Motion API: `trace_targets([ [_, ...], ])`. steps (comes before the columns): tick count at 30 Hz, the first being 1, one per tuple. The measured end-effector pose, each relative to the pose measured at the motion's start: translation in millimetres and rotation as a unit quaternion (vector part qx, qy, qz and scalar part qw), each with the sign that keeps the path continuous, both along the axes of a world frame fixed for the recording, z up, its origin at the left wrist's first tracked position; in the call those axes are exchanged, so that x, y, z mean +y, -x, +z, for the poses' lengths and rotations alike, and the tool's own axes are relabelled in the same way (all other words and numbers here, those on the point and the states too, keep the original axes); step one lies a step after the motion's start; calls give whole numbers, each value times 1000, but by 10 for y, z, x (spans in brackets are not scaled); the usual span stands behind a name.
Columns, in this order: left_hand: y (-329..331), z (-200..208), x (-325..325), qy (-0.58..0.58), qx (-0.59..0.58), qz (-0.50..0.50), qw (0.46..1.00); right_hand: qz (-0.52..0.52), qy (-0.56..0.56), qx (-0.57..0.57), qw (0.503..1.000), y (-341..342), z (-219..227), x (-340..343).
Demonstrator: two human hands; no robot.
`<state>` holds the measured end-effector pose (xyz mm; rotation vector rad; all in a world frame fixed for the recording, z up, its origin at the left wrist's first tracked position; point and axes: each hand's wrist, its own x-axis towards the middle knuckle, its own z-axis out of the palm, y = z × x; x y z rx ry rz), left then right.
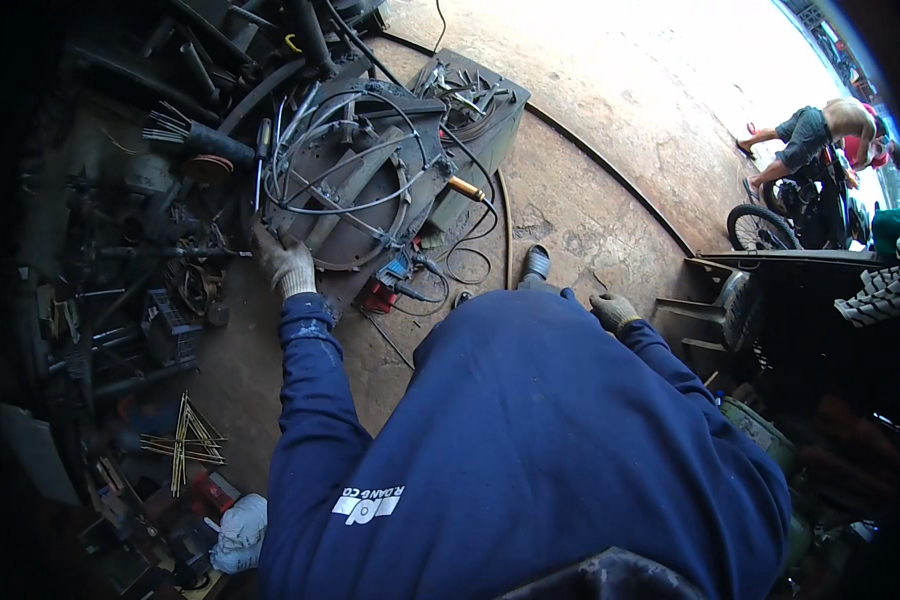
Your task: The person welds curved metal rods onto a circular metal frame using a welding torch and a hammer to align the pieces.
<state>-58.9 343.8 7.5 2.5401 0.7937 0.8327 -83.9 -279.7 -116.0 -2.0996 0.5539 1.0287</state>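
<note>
My left hand (288, 266), in a pale work glove with dark, soiled fingers, is at the near left edge of a dark round metal worktop (320, 235). Its fingers look apart at the rim, just below the tip of a screwdriver (263, 165). Across the worktop lies a round frame of bent metal rod (342, 209), with a flat metal bar (355, 185) beneath it. Off to the right, beside my knee, my right hand (613, 311) hangs gloved and away from the worktop. Its fingers are loosely apart, with nothing visible in them.
A blue and red machine (390, 284) with cables sits beside the worktop. An orange-handled tool (466, 188) lies on its right edge; behind is a metal box (500, 95) bearing tools. Thin rods (182, 440) and scrap crowd the left. Far right, a person (820, 130) bends over a motorcycle (800, 215).
</note>
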Motion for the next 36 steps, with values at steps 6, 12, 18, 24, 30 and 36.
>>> trace_targets([
  [6, -59, 111, -99, 37, 18, 13, 999, 114, 111, -16, 987, 108, 13, -150],
  [12, 75, 368, -15, 244, -52, 18, 968, 131, 63, 18, 989, -51, 67, -12],
  [18, 12, 1083, -380, 15, -35, -63, 997, 476, 62, -145, 865, -507, -725, -113],
  [24, -671, 1902, -1038, -90, 177, -219, 955, 37, -111, 100, 988, -1308, -869, 402],
  [30, -1187, 1860, -1214, -130, 369, -180, 903, 42, -122, 50, 990, -1865, -578, 560],
  [36, -1254, 1846, -1233, -112, 402, -151, 896, 54, -91, 98, 989, -1992, -820, 151],
])
